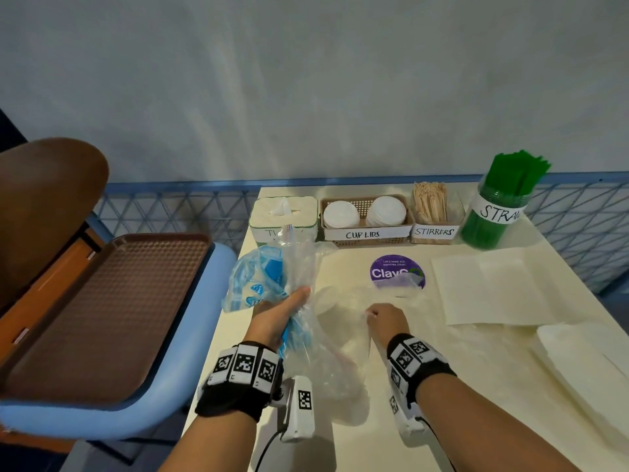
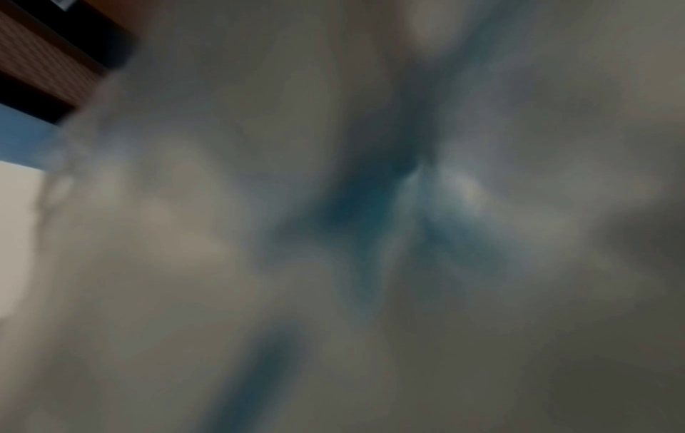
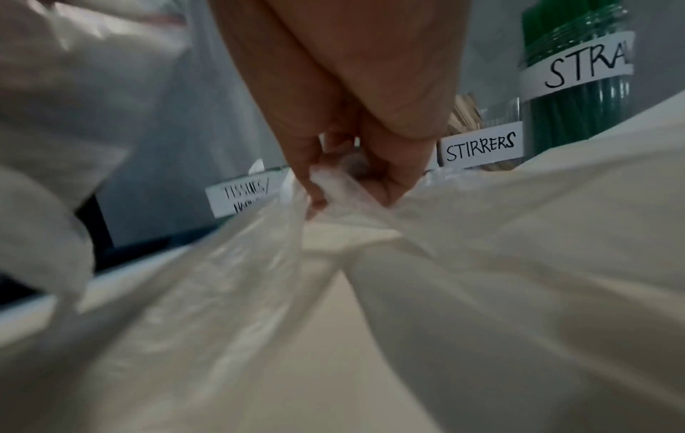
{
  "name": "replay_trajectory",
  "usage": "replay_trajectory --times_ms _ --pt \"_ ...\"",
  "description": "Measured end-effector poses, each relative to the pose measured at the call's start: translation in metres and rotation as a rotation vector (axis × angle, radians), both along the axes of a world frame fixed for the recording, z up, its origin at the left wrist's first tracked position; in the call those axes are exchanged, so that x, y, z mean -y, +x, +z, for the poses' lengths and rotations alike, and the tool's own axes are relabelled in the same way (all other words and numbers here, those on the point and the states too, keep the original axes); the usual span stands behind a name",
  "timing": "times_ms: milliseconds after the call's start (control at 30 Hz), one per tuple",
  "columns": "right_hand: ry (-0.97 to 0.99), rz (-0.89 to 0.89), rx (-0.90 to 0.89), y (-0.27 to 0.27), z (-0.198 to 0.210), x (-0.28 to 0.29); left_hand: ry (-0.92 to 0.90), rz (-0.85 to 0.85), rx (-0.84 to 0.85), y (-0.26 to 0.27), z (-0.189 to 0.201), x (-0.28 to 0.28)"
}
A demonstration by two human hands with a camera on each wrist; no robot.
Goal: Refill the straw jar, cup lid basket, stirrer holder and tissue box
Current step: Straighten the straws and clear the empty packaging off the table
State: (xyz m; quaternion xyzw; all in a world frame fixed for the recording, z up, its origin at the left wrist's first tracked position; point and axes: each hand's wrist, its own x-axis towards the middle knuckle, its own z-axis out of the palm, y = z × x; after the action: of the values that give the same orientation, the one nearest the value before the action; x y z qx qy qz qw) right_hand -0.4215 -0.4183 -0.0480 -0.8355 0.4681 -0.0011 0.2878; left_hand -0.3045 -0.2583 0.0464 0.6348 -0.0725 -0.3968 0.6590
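Along the table's back edge stand the tissue box, the cup lid basket holding two stacks of white lids, the stirrer holder packed with wooden stirrers, and the straw jar full of green straws. My left hand grips a bunch of crumpled clear and blue plastic wrappers above the table's left edge. My right hand pinches a clear plastic bag lying on the table; in the right wrist view its fingers hold the film. The left wrist view is a blur of plastic.
A brown tray rests on a blue chair left of the table. A purple round sticker marks the tabletop. Flat white paper sheets and a white stack lie at the right. A blue mesh rail runs behind.
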Motion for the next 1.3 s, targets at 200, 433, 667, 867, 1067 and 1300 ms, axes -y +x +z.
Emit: replay_trajectory --times_ms 200,433,667,867,1067,1300 --pt "0.139 -0.004 0.503 0.012 0.056 -0.038 -0.033 -0.141 0.003 -0.017 0.003 0.003" --pt "0.490 -0.107 0.869 -0.023 0.080 -0.064 -0.106 -0.318 -0.045 -0.048 0.007 0.010" --pt "0.249 -0.211 0.876 -0.095 0.071 -0.047 0.084 -0.114 0.071 -0.085 -0.003 0.036" --pt "0.063 -0.426 -0.101 -0.186 0.007 0.008 0.191 -0.028 0.136 -0.107 -0.006 0.066" --pt "0.020 -0.210 -0.292 -0.198 -0.019 0.014 0.307 -0.027 0.180 -0.119 -0.014 0.081" --pt "-0.064 -0.018 -0.207 -0.176 -0.006 0.021 0.321 -0.015 0.156 -0.117 -0.017 0.067"
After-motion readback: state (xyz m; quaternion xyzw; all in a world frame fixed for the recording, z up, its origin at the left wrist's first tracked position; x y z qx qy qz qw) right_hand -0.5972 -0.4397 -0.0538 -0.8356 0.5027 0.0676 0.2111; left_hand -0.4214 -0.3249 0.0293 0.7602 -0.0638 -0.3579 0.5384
